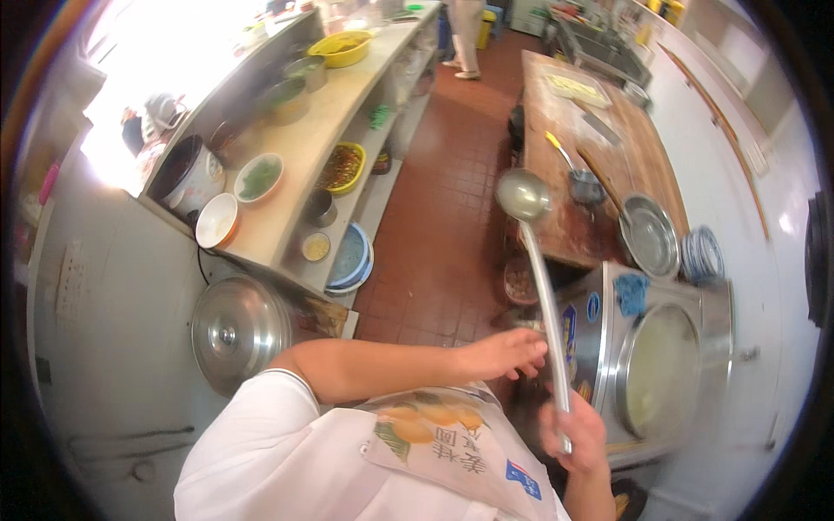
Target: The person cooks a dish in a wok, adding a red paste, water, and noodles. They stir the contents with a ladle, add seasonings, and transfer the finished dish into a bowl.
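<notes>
A long-handled metal ladle [524, 195] rises in front of me, its bowl up near the end of the wooden table [567, 221]. My right hand [576, 430] grips the lower end of its handle. Beside that handle is my left hand [505, 355], fingers loosely apart and nothing seen in them; whether a fingertip touches the handle I cannot tell. To the right of my right hand, a round metal cooking vat [622, 391] holds pale, cloudy liquid. A blue cloth [631, 293] lies on the rim of its steel casing.
On the table are a metal basin [664, 241], a small pot [586, 189], a cleaver [601, 129] and a tray [603, 101]. Stacked bowls [702, 254] stand by the wall. A shelved counter [280, 228] and lidded pot [225, 335] flank the left. Another person [466, 39] stands down the aisle.
</notes>
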Demonstrator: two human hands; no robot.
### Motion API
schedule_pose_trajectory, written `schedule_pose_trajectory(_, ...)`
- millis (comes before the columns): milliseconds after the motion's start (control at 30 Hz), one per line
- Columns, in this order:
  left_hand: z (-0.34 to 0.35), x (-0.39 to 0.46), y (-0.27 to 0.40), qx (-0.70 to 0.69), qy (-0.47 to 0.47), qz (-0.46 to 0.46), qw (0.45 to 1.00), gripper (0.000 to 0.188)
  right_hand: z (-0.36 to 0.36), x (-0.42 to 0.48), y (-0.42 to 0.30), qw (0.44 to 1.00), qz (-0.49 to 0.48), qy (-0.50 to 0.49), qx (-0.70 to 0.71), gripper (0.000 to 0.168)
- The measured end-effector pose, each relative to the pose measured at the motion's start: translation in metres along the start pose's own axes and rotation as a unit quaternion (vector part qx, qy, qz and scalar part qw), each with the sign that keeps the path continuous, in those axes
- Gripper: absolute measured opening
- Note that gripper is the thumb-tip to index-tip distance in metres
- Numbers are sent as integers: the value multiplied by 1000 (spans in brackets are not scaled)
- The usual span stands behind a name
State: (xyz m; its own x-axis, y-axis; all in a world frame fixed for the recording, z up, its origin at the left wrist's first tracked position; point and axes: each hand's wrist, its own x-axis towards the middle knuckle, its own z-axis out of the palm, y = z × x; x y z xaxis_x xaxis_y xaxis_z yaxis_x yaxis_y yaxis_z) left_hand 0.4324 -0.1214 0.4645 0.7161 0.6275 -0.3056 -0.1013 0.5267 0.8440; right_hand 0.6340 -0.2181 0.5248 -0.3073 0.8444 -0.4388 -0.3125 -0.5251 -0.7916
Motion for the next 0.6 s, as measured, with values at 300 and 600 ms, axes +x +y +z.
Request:
schedule_pose_trajectory(300,-115,-60,123,-168,405,98,893,32,109,243,-71,873,148,-414,-211,33)
schedule_pose_trajectory(600,-217,-186,154,-174,419,164,876,32,157,483,-115,896,91,-264,-344,26)
